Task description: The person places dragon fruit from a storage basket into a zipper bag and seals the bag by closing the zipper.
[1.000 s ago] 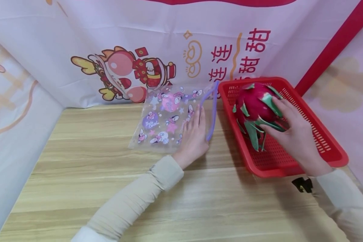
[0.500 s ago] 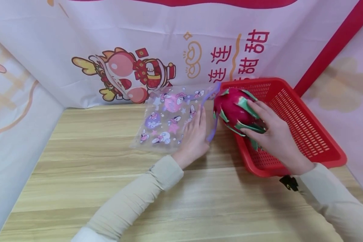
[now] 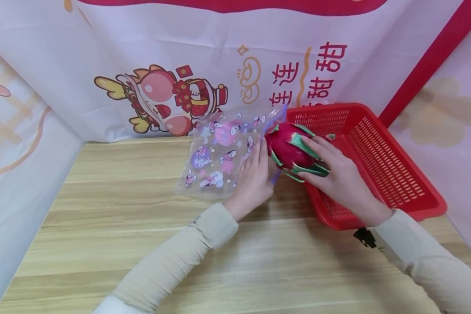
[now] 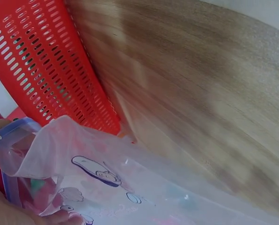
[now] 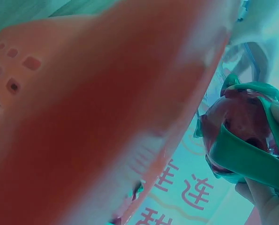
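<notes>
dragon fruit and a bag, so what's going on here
A person's right hand holds a dragon fruit up against the purple-edged mouth of a clear printed bag. The left hand rests on the bag near that mouth, fingers fairly straight. The bag lies on the table, with the red basket to its right. Most of the fruit is outside the bag; whether its tip is in is hard to tell.
</notes>
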Available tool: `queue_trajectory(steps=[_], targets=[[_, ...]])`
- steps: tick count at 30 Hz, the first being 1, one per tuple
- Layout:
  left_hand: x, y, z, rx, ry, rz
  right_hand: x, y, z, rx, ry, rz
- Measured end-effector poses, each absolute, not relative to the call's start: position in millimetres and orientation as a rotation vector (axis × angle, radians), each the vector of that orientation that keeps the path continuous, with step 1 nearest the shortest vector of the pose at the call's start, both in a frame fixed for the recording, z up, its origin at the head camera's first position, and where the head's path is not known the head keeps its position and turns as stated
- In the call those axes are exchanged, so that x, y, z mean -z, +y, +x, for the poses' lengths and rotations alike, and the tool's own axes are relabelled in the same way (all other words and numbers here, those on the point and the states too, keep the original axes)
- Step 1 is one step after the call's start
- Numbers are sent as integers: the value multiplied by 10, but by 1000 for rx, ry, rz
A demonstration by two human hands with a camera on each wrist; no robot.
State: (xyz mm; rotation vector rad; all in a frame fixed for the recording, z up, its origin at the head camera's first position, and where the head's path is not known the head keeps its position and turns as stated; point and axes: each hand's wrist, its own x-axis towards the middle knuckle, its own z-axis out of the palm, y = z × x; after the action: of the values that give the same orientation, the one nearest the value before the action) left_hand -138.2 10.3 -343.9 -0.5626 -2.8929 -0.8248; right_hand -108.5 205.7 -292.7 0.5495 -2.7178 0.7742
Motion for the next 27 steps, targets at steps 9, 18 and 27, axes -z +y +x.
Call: queue_trajectory(steps=[9, 18, 27], targets=[[3418, 117, -1370, 957, -2869, -531, 2847, 2022, -1098, -689, -2863, 591], [3432, 111, -1364, 1066, -2812, -489, 2767, 1959, -1182, -537, -2937, 673], [3430, 85, -1362, 1049, -2801, -472, 2713, 1876, -1299, -535, -3044, 641]])
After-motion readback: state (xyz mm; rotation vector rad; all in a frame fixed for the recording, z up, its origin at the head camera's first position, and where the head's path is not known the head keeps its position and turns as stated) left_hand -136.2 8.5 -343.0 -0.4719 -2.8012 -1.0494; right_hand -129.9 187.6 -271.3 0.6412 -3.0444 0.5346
